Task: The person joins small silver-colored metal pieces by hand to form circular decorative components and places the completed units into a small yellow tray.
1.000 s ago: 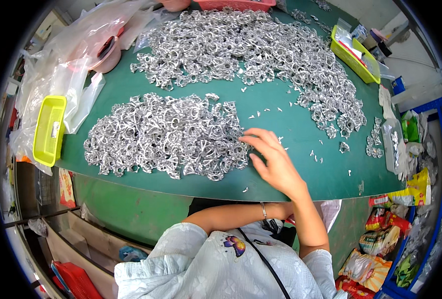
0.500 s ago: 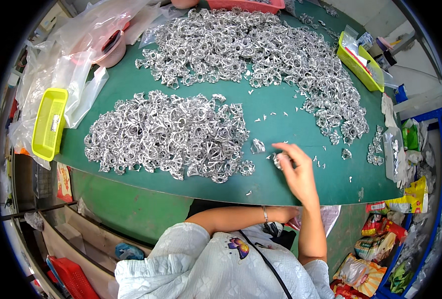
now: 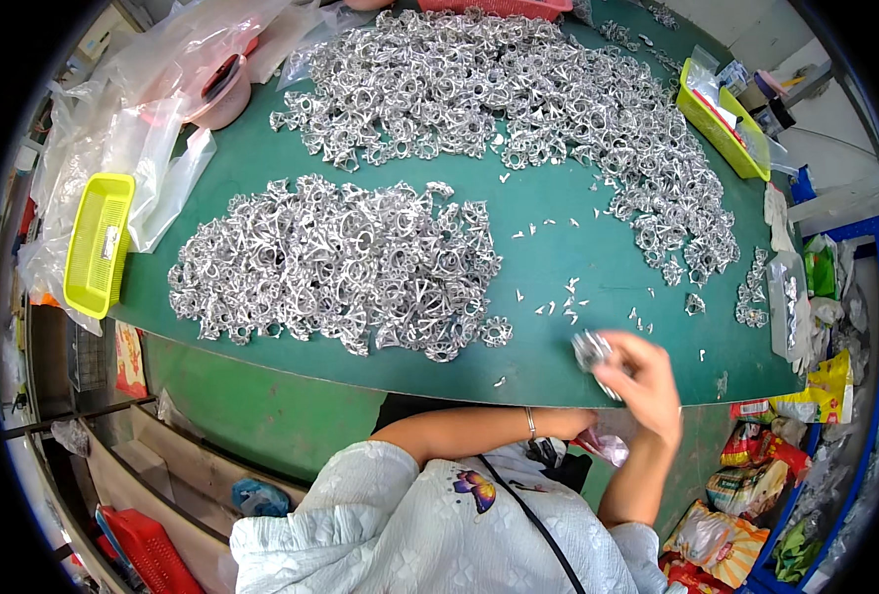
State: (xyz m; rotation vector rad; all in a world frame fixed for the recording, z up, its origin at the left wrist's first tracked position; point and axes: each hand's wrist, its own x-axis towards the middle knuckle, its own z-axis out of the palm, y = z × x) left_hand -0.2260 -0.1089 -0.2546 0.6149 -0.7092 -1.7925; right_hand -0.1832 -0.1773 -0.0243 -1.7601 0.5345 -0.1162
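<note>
My right hand (image 3: 645, 381) is above the front of the table, its thumb and fingers pinched on a silvery metal ring piece (image 3: 592, 350); motion blurs it, and I cannot tell whether more than one is held. Across my lap, below the table edge, my left hand (image 3: 580, 424) grips a clear pinkish plastic bag (image 3: 603, 446); its fingertips are mostly hidden. A heap of similar ring pieces (image 3: 330, 262) lies left of my right hand. Small silvery slivers (image 3: 563, 297) are scattered just beyond that hand.
A larger heap of ring pieces (image 3: 518, 89) spreads across the back and right of the green table (image 3: 548, 262). Yellow-green baskets stand at the left (image 3: 100, 246) and right (image 3: 722, 124) edges. A clear tray (image 3: 786, 305) and plastic bags (image 3: 162, 129) lie along the sides.
My right hand has moved right and nearer to me, with silvery metal in its fingers. The piece that lay beside it is gone from that spot, and more slivers lie there.
</note>
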